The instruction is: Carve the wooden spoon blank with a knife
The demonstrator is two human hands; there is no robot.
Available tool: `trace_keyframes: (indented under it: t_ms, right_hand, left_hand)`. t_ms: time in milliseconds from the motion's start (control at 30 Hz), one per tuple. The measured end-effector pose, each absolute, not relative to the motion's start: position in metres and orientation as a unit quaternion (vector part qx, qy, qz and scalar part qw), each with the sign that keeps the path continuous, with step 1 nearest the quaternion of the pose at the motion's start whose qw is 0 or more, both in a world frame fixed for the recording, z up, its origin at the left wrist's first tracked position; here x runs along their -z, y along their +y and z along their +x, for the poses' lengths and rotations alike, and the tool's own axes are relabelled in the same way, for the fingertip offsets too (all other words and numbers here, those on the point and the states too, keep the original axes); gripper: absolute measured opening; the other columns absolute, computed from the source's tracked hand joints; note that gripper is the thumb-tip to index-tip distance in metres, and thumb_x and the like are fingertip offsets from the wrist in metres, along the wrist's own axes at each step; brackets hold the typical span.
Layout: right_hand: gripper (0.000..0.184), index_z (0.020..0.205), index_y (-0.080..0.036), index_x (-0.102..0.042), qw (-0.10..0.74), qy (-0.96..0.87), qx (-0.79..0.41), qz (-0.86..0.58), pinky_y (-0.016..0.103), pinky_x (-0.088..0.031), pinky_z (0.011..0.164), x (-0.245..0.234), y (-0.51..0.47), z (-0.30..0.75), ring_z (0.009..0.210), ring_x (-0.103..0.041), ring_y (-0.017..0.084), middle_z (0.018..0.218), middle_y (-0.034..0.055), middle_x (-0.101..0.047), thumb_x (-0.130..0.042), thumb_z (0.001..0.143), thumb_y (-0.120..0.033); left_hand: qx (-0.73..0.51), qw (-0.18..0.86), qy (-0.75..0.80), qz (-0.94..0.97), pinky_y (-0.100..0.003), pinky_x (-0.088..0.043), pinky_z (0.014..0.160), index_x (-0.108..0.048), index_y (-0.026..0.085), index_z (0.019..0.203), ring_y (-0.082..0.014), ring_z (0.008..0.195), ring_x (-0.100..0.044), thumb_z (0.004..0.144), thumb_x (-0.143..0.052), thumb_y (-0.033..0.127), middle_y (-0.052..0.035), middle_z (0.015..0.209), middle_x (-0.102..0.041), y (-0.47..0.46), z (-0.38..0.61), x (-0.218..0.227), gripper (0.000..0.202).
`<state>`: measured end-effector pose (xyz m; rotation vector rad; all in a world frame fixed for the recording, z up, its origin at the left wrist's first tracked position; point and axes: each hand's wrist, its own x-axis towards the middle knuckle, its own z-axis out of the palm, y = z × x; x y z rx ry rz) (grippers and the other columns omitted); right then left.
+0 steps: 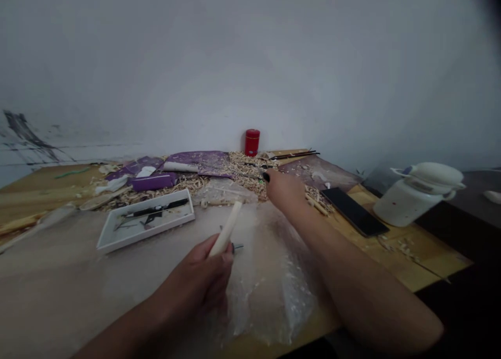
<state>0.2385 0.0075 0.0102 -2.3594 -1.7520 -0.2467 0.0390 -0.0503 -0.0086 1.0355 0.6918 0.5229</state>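
My left hand (209, 270) is closed around a pale wooden stick (228, 228), which tilts up and away from me above the plastic-covered table. A small metal piece with a dark end (237, 247) pokes out beside its fingers; what it belongs to is hidden. Farther off, my right hand (285, 187) reaches to the wood shavings (250, 179) at the back, its fingers closed. A small black end (266, 176) shows at the fingertips, with a thin grey shape just beyond it. Whatever this hand grips is too small and blurred to name.
A white tray (146, 235) with dark tools lies left of my hands. Behind it are a purple box (154, 182) and scraps. A red canister (252, 142) stands by the wall. At right lie a phone (354, 212) and a white lidded jar (403, 202). Clear plastic (274, 291) covers the front.
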Motion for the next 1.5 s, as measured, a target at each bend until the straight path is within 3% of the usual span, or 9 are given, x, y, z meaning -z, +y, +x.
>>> trace_keyframes:
  t_ms: [133,333,600,800,933,1067,1200,1367,1500]
  right_hand:
    - [0.033,0.098,-0.024,-0.054,0.128,-0.628,0.102,-0.761,0.031,-0.038,0.065,-0.012,-0.001,0.231,0.076,-0.058,0.021,0.085,0.0075,-0.064,-0.028,0.086,-0.04]
    - [0.019,0.089,-0.023,-0.051,0.143,-0.72,0.104,-0.671,0.026,-0.035,0.058,-0.006,-0.017,0.202,0.071,-0.058,0.019,0.08,0.0028,-0.063,-0.037,0.081,-0.034]
    - [0.018,0.088,-0.022,-0.051,0.145,-0.74,0.121,-0.646,0.027,-0.035,0.059,-0.006,-0.021,0.202,0.069,-0.058,0.019,0.08,0.0036,-0.063,-0.037,0.081,-0.031]
    - [0.021,0.094,-0.024,-0.053,0.135,-0.733,0.115,-0.657,0.028,-0.037,0.064,-0.004,-0.011,0.206,0.073,-0.058,0.019,0.083,0.0042,-0.064,-0.037,0.082,-0.029]
    - [0.026,0.097,-0.026,-0.054,0.071,-0.65,0.052,-0.755,0.03,-0.038,0.063,-0.002,0.011,0.23,0.074,-0.059,0.021,0.083,0.0054,-0.064,-0.032,0.084,-0.034]
    - [0.035,0.102,-0.024,-0.052,0.108,-0.602,0.095,-0.785,0.027,-0.038,0.061,-0.004,0.011,0.241,0.077,-0.059,0.02,0.087,0.0068,-0.063,-0.026,0.086,-0.04]
    - [0.034,0.095,-0.024,-0.052,0.128,-0.68,0.108,-0.713,0.026,-0.035,0.057,-0.001,-0.007,0.217,0.072,-0.058,0.019,0.081,0.0039,-0.063,-0.027,0.085,-0.044]
    - [0.032,0.093,-0.022,-0.051,0.14,-0.764,0.065,-0.627,0.025,-0.031,0.059,0.005,-0.019,0.195,0.075,-0.057,0.017,0.086,0.0029,-0.062,-0.032,0.084,-0.046]
    - [0.042,0.1,-0.019,-0.049,0.166,-0.796,0.016,-0.581,0.024,-0.029,0.058,0.005,-0.019,0.198,0.076,-0.056,0.016,0.088,0.0033,-0.062,-0.03,0.083,-0.053]
  left_hand:
    - [-0.275,0.786,0.296,0.467,-0.023,-0.041,0.034,-0.037,0.02,0.066,-0.0025,0.025,-0.018,0.078,-0.04,0.024,0.0106,0.039,-0.031,-0.043,0.034,0.007,0.014]
    - [-0.28,0.82,0.242,0.438,-0.02,-0.037,0.031,-0.038,0.02,0.068,-0.0026,0.025,-0.019,0.08,-0.037,0.021,0.0101,0.04,-0.03,-0.035,0.031,0.016,0.012]
    - [-0.248,0.853,0.203,0.411,-0.018,-0.034,0.029,-0.038,0.02,0.069,-0.0026,0.025,-0.017,0.082,-0.031,0.019,0.0099,0.04,-0.029,-0.037,0.029,0.017,0.015]
    - [-0.23,0.859,0.209,0.408,-0.018,-0.033,0.028,-0.038,0.021,0.068,-0.0023,0.025,-0.014,0.08,-0.034,0.021,0.0103,0.04,-0.026,-0.036,0.024,0.014,0.012]
    - [-0.193,0.846,0.223,0.443,-0.019,-0.035,0.029,-0.038,0.021,0.071,-0.0029,0.027,-0.017,0.076,-0.042,0.022,0.0103,0.04,-0.028,-0.04,0.023,0.012,0.006]
    - [-0.256,0.785,0.296,0.481,-0.017,-0.032,0.032,-0.037,0.02,0.071,-0.0027,0.031,-0.02,0.076,-0.042,0.02,0.0099,0.043,-0.029,-0.033,0.027,0.012,0.007]
    - [-0.307,0.725,0.317,0.528,-0.018,-0.033,0.037,-0.039,0.02,0.087,-0.0034,0.037,-0.032,0.067,-0.047,0.011,0.0082,0.056,-0.038,-0.022,0.031,0.012,0.024]
    - [-0.291,0.652,0.348,0.607,-0.02,-0.036,0.038,-0.033,0.021,0.1,-0.0066,0.037,-0.042,0.076,-0.043,0.023,0.0068,0.058,-0.046,-0.018,0.031,0.016,0.025]
    - [-0.298,0.594,0.388,0.639,-0.018,-0.03,0.033,-0.035,0.02,0.099,-0.0063,0.032,-0.036,0.075,-0.047,0.028,0.0106,0.046,-0.04,-0.016,0.029,0.019,0.028]
